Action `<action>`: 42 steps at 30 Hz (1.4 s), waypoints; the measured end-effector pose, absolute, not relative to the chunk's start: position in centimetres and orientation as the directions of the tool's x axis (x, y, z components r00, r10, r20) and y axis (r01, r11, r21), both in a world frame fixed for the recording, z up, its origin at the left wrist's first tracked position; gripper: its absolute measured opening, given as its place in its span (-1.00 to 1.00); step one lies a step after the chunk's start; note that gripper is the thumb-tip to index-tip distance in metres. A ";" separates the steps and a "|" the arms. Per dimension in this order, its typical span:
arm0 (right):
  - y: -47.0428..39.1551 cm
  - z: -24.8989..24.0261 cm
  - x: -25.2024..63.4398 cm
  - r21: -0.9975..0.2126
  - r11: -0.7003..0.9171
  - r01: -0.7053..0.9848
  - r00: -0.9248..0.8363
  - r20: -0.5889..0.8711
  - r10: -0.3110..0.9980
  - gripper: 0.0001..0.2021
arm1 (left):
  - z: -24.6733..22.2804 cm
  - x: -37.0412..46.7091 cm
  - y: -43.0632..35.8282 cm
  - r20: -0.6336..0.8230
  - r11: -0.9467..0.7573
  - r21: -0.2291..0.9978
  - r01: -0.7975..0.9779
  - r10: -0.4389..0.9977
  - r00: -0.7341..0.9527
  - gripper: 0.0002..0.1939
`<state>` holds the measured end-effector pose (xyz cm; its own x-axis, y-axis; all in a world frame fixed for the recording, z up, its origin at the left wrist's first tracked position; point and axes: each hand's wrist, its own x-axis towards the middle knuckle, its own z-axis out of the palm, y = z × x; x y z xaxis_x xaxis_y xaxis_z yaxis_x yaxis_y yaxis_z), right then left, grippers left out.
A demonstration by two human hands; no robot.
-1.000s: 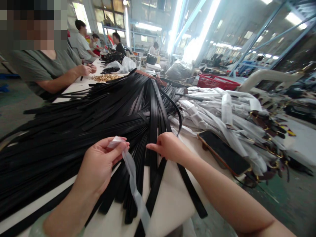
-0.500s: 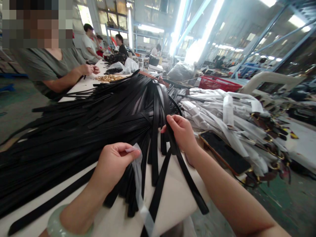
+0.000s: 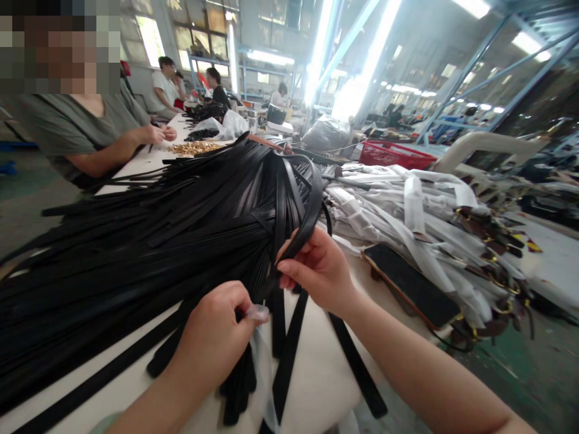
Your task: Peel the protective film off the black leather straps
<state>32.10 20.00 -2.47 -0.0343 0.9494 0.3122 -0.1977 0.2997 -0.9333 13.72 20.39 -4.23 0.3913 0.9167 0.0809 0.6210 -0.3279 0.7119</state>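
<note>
My left hand [image 3: 221, 337] pinches the upper end of a thin translucent plastic strip [image 3: 262, 361], which hangs down past the table edge. A little above and to the right, my right hand [image 3: 316, 271] is closed on a black strap [image 3: 310, 211] between thumb and fingers. That strap curves up and back to the pile; its near end, close to my left hand, is partly hidden. A large heap of black straps [image 3: 181, 241] fans out over the white table [image 3: 312, 374], and several strap ends lie loose below my hands.
On the right lie white-wrapped straps [image 3: 389, 205] with metal fittings, and a dark phone [image 3: 411, 283]. Behind stand a red basket [image 3: 393, 155] and a plastic bag [image 3: 328, 132]. A co-worker [image 3: 90, 132] at the left works near small gold parts [image 3: 194, 148].
My right hand has turned and moved slightly left and down, bending the black strap into a curve toward my left hand. My left hand has lowered a little with the plastic strip.
</note>
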 end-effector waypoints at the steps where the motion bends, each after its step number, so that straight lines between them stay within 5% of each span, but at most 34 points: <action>1: 19.8 -2.6 31.9 -0.933 0.312 -0.180 -0.048 0.325 0.945 -0.62 | -4.2 13.8 20.4 0.063 -0.312 0.711 0.630 0.921 0.386 -0.68; 13: 19.6 -3.7 32.1 -0.945 0.322 0.052 -0.164 0.310 0.937 -0.70 | -2.6 13.5 20.6 -0.145 -0.053 0.923 0.380 0.869 0.473 -0.81; 17: 20.0 -4.3 31.6 -0.973 0.161 -0.165 -0.251 0.200 0.947 -0.64 | -2.7 13.3 20.8 -0.210 0.043 0.943 0.329 0.846 0.490 -0.73; 23: 21.0 -3.8 33.0 -0.970 -0.159 -0.186 -0.462 -0.056 0.885 -0.60 | -3.2 13.8 20.3 -0.337 0.301 0.940 0.157 0.769 0.544 -0.70; 28: 21.1 -3.2 33.0 -0.936 -0.135 -0.326 -0.309 -0.029 0.950 -0.69 | -3.2 14.1 19.8 -0.345 0.326 0.935 0.139 0.751 0.562 -0.69; 35: 17.8 -2.1 30.9 -0.966 -0.029 -0.255 -0.405 0.080 0.911 -0.72 | -0.9 13.3 18.4 -0.212 0.258 0.966 -0.028 0.845 0.490 -0.75; 38: 17.2 -0.1 30.8 -0.944 -0.149 -0.295 -0.459 0.003 0.888 -0.73 | 0.3 12.3 15.6 -0.214 0.204 0.976 0.073 0.847 0.486 -0.75; 42: 16.0 2.0 29.4 -0.911 -0.164 -0.379 -0.301 -0.046 0.953 -0.76 | 0.8 10.8 11.1 -0.242 0.176 0.967 0.183 0.859 0.451 -0.75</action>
